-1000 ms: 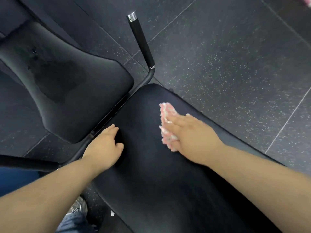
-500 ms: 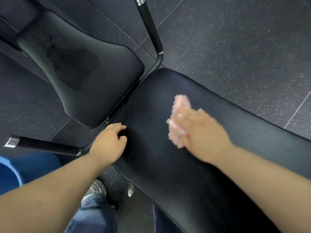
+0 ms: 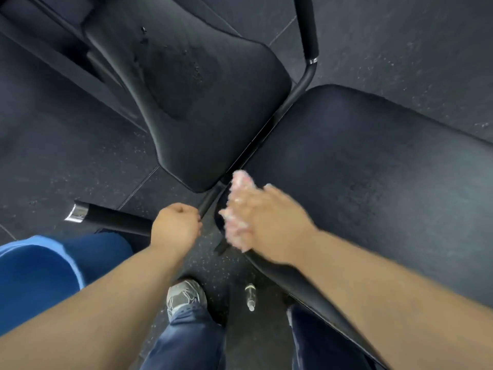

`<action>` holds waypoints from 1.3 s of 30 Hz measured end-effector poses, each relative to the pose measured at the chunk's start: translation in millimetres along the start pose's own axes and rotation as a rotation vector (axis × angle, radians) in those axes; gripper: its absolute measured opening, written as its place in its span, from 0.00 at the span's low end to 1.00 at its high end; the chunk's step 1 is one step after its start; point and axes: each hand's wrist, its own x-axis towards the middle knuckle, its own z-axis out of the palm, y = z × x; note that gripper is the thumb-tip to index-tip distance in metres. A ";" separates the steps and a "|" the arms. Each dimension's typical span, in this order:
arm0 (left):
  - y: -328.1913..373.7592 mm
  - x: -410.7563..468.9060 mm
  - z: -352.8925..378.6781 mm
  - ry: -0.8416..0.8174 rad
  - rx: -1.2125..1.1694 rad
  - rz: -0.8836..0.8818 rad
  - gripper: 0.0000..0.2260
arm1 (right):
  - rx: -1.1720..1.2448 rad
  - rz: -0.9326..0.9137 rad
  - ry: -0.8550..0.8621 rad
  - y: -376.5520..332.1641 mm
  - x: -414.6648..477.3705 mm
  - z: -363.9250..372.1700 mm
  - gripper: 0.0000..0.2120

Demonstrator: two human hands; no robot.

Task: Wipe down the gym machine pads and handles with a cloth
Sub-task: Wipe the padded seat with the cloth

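Note:
My right hand (image 3: 269, 220) presses a pink-and-white cloth (image 3: 236, 209) against the near corner of the long black pad (image 3: 373, 169), fingers laid over the cloth; both are motion-blurred. My left hand (image 3: 174, 225) is curled round the black frame tube where the near handle (image 3: 112, 218) with its chrome end cap bends toward the pads. A second black pad (image 3: 208, 102) with a dull smeared patch lies up and left. The far handle (image 3: 309, 25) rises at the top.
A blue bucket (image 3: 34, 276) stands at the lower left beside my leg. My grey shoe (image 3: 185, 295) and a small bottle (image 3: 250, 296) are on the dark speckled rubber floor below the pad's edge.
My right hand has swept the cloth from the middle of the long pad to its near corner. My left hand left the pad edge and closed on the frame tube. The view tilted downward.

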 end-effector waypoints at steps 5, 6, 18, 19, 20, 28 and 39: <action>9.4 -4.6 2.3 -0.197 0.005 0.121 0.12 | -0.124 0.595 0.038 103.2 40.4 -49.1 0.20; 12.1 -2.6 1.5 -0.212 0.000 0.132 0.12 | -0.136 0.626 0.034 97.3 51.2 -42.2 0.24; 1.8 -14.4 -29.7 -0.287 0.097 0.105 0.10 | -0.011 0.425 -0.003 -43.0 0.0 22.3 0.25; 2.5 -19.8 -28.7 -0.298 0.104 0.108 0.10 | -0.019 0.413 -0.031 -48.4 -10.4 24.1 0.26; 4.8 -27.6 -26.0 -0.308 0.113 0.120 0.10 | -0.025 0.408 -0.048 -52.9 -23.1 26.5 0.27; 23.2 -121.5 38.1 -0.440 0.355 0.488 0.14 | -0.126 0.632 0.272 -16.3 -158.9 13.5 0.23; -18.7 -325.1 140.2 -0.520 0.658 0.892 0.23 | 0.029 1.201 0.606 -10.6 -389.8 -31.5 0.24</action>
